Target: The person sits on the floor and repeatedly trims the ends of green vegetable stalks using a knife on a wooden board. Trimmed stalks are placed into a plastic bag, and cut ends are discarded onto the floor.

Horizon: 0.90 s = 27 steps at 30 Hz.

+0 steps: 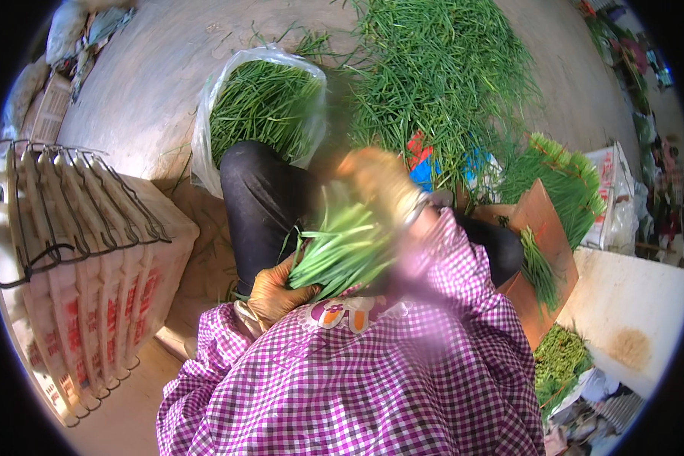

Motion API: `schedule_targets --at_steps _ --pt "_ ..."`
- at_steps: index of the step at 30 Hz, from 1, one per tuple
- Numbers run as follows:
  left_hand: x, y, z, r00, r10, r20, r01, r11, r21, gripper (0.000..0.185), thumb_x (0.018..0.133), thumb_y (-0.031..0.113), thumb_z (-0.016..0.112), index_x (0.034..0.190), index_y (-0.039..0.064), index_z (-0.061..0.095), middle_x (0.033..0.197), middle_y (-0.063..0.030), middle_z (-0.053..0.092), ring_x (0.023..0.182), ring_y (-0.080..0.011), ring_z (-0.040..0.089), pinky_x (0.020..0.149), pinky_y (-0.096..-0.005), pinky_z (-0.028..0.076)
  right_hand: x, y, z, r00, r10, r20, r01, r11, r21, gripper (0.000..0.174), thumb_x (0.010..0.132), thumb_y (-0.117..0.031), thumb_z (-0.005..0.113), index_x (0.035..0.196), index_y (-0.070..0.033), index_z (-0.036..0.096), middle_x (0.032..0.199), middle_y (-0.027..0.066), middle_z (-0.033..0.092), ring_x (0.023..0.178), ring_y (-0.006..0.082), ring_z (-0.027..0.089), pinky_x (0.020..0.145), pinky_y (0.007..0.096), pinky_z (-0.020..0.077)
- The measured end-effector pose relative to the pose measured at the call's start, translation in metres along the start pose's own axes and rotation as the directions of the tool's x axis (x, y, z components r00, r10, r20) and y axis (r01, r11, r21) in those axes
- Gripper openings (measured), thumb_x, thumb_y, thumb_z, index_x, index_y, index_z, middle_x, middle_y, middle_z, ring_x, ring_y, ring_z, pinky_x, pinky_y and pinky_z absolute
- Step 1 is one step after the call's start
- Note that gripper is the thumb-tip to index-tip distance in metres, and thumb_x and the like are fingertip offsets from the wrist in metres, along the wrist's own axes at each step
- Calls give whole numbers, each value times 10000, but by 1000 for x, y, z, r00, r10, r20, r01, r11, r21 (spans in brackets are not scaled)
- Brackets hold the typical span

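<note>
My left hand (276, 293), in what looks like a thin yellowish glove, grips a bunch of chive-like green stalks (342, 256) against my lap. Just above and to the right of that bunch is my right hand (379, 182), gloved too and blurred by motion. Its fingers are too smeared to show whether it holds anything. Beyond my bent knee, a clear plastic bag (204, 122) stands open, filled with loose green stalks (262, 108). A large loose heap of the same stalks (439, 74) lies on the floor ahead of my right hand.
Several white foam boxes (100, 296) with wire handles stand at my left. Tied green bundles (564, 182) lie at the right, by a cardboard flap (544, 256) with a small bundle (538, 271) on it. A pale board (632, 308) and a further greens pile (561, 362) sit lower right.
</note>
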<state>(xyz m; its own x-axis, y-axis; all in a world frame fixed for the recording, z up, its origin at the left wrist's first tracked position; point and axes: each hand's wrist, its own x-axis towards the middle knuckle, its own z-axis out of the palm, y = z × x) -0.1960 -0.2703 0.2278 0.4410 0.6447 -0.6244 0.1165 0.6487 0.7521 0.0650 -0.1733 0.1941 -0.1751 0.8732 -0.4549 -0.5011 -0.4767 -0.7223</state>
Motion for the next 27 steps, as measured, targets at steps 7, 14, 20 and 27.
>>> schedule_targets --at_steps 7,14,20,27 --pt "11 2 -25 988 -129 80 147 947 -285 443 784 -53 757 1202 30 636 1105 -92 696 1000 -197 652 932 -338 516 -22 -21 -101 928 -293 -231 255 950 -180 311 931 -367 663 852 -69 620 666 -28 562 491 35 404 424 201 322" --pt "13 4 -24 980 -179 90 200 892 -404 422 797 30 772 1197 25 637 1085 -102 702 979 -223 667 898 -348 538 -68 14 -2 971 -240 10 217 860 -461 339 849 -164 754 1152 -99 617 1064 30 671 883 123 635 762 291 532" --pt "11 1 -25 986 -156 51 163 908 -385 477 785 87 796 1221 14 615 1099 -106 695 988 -227 664 898 -351 540 -42 16 -16 911 -380 -161 225 784 -578 227 925 -265 665 938 -39 648 828 28 670 753 126 602 683 293 498" --pt "13 -3 -27 984 -161 72 176 912 -371 408 791 113 799 1163 23 660 1070 -95 707 956 -208 667 885 -351 536 -29 33 -20 903 -393 171 384 565 -731 251 859 -308 729 942 -76 682 873 67 694 818 167 652 760 316 519"
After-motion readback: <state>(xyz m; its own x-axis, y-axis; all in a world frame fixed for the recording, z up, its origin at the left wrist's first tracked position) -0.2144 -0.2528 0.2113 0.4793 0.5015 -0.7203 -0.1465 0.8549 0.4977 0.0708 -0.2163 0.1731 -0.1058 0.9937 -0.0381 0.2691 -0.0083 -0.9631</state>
